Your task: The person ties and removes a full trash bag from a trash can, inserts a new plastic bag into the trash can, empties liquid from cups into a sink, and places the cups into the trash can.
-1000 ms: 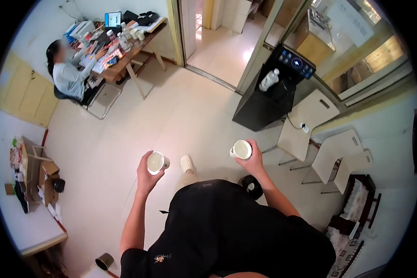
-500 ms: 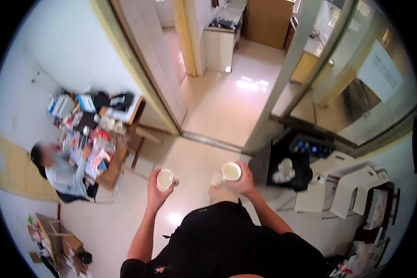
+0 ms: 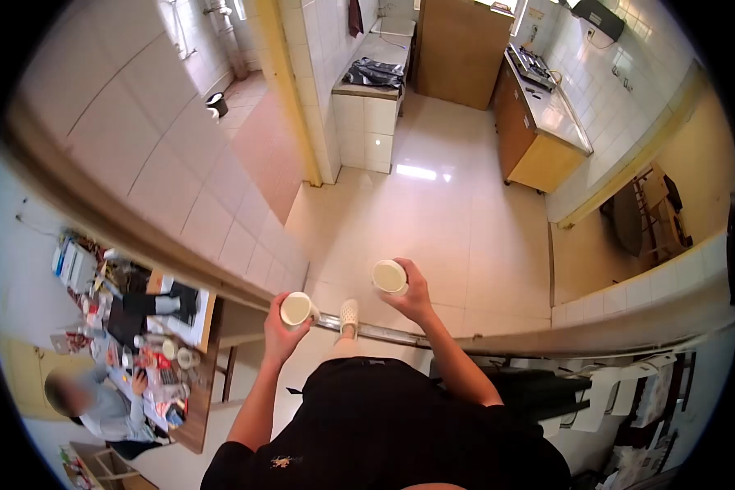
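Note:
Wrapped around a white cup [image 3: 297, 309], my left hand [image 3: 279, 341] holds it upright over the doorway's metal threshold [image 3: 376, 331]. My right hand [image 3: 416, 296] grips a second white cup [image 3: 389, 277], a little farther forward, above the tiled floor. Both cups have open tops and look pale inside; whether that is liquid I cannot tell for sure. One foot in a cream clog [image 3: 349, 314] is at the threshold, between the two hands and below them.
Ahead are a tiled counter [image 3: 366, 114] with a black plastic bag [image 3: 373, 73], a brown panel [image 3: 463, 53] and a cabinet with a gas stove [image 3: 533, 67]. A tiled wall [image 3: 180, 155] flanks the left. Behind it, a person [image 3: 110, 400] sits at a cluttered table [image 3: 198, 408].
I have moved forward to the doorway, and the kitchen now fills more of the view. The table and seated person have slid lower left. Both cups stay in my hands.

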The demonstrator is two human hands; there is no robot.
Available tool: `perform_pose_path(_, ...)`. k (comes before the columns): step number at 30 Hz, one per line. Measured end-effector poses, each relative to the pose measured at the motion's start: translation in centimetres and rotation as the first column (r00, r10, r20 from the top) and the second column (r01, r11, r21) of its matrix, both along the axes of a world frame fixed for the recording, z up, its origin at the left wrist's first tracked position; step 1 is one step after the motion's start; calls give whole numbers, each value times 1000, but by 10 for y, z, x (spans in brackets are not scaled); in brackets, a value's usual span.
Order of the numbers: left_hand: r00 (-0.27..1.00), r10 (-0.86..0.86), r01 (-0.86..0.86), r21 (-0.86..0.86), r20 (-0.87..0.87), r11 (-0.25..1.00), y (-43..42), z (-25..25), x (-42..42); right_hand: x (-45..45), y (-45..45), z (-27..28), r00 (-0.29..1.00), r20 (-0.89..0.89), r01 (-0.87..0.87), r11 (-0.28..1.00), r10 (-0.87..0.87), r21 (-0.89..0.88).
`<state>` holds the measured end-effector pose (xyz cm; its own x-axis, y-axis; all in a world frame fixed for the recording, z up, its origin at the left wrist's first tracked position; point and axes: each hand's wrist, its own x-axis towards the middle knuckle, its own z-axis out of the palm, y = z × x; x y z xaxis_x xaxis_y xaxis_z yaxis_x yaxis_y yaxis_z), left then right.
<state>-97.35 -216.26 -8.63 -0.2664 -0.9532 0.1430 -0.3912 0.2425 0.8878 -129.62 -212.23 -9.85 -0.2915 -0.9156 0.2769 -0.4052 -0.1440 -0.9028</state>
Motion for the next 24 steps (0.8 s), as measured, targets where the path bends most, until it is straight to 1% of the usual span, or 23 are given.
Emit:
perform_pose_path(3,994,-84,90,84,-72,992,-105,5,-65,-52,-73,0,994,8,106,993,-107,43)
perform_pose_path(4,983,-147,157,84,-112,984,-143,-2,-86,-73,-96,-2,991,5,135,989,-136,60)
perform_pose_path(7,948,-304,313,108,-96,944,-246,10,-159,-138,-152,1,966,28,256,964,-258,70)
perform_pose_path(8,933,-348,357,102,-91,929,-278,12,-184,-162,-167,2,956,-7,294,951,-294,96)
perform_pose_path(11,879,-454,465,54,-145,884,-371,12,-267,-233,-210,-3,923,-4,384,919,-385,91)
perform_pose_path(14,857,-478,496,59,-192,866,-457,2,-356,-309,-258,-15,898,-13,438,892,-439,110)
perform_pose_path(17,827,-473,518,87,-303,851,-535,-25,-445,-397,-312,-31,886,-29,464,882,-463,88)
perform_pose_path(19,818,-429,512,146,-383,846,-576,-28,-502,-454,-352,-37,876,-27,481,872,-481,84)
perform_pose_path(20,813,-404,512,184,-420,839,-595,-28,-530,-484,-376,-29,882,-20,471,878,-471,81)
perform_pose_path(23,833,-313,464,268,-457,844,-657,-35,-608,-571,-446,-13,909,-37,416,905,-414,95)
perform_pose_path(24,824,-303,457,245,-479,855,-675,-37,-629,-593,-467,-5,910,-73,413,907,-408,81)
